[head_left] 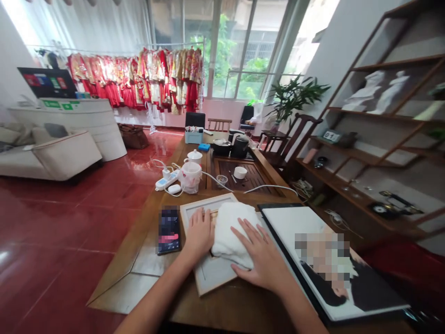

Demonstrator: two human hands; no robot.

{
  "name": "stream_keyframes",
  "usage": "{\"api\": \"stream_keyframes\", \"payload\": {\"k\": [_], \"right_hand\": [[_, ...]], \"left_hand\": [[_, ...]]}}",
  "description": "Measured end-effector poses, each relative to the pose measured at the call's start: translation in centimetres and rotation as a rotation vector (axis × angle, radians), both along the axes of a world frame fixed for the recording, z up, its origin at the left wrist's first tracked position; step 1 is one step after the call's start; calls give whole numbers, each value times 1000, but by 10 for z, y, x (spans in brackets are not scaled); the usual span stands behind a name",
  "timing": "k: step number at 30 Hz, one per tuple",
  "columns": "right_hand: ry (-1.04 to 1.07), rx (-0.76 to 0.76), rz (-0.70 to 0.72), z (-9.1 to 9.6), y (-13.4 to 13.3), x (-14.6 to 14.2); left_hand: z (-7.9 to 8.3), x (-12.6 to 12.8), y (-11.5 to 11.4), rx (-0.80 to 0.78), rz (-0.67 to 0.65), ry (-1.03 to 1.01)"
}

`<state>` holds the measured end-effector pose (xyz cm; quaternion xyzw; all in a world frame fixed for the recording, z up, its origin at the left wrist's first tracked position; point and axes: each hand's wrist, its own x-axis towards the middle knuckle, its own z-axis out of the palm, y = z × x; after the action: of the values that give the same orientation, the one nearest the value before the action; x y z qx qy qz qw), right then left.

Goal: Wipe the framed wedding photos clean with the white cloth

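White terry-like cloth (225,234), one piece, folded into a thick pad; taken as the landmark for all places below. It lies on a pale-rimmed framed panel (215,274), which sits askew upon my wooden table (120,273).

Right hand (262,254), mine: palm down, fingers fanned wide across the cloth's right part, pressing or resting; no grip seen.

Left hand (200,235), mine: fingers fairly straight and near together, laid along the cloth's left edge over the panel. It appears to touch the cloth; whether any fold is pinched beneath, I cannot tell.

Condition of work: the cloth is already gathered into a compact bundle, and I judge its folding largely done. Its near edge looks rounded and uneven, so some straightening may be left. Neither hand is off it yet.

Surrounding items:
- Phone (171,223), face up, left of the cloth, just beside the panel.
- Large board with a printed picture (285,218), right of the cloth, lying flat.
- Translucent tub (191,177), beyond the cloth and to its left.
- Power strip (167,180), farther left of the cloth than the tub.
- Small white cup (240,173), beyond the cloth, on a dark slatted tray (253,182).
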<state>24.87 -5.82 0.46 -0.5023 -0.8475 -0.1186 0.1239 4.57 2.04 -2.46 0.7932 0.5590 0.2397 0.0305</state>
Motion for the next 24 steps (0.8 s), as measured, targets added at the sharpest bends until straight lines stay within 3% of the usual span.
{"api": "stream_keyframes", "payload": {"k": [4, 9, 14, 19, 24], "right_hand": [[4, 18, -27, -10, 13, -7], [16, 12, -64, -18, 8, -18], [19, -15, -60, -10, -1, -22], [4, -58, -62, 5, 5, -19], [13, -105, -25, 3, 24, -29]], "left_hand": [[-11, -2, 9, -40, 60, 47], [-15, -11, 21, -41, -84, 77], [-7, -20, 30, -27, -220, 120], [-7, -29, 25, 18, -100, 184], [-16, -31, 23, 2, -73, 258]]}}
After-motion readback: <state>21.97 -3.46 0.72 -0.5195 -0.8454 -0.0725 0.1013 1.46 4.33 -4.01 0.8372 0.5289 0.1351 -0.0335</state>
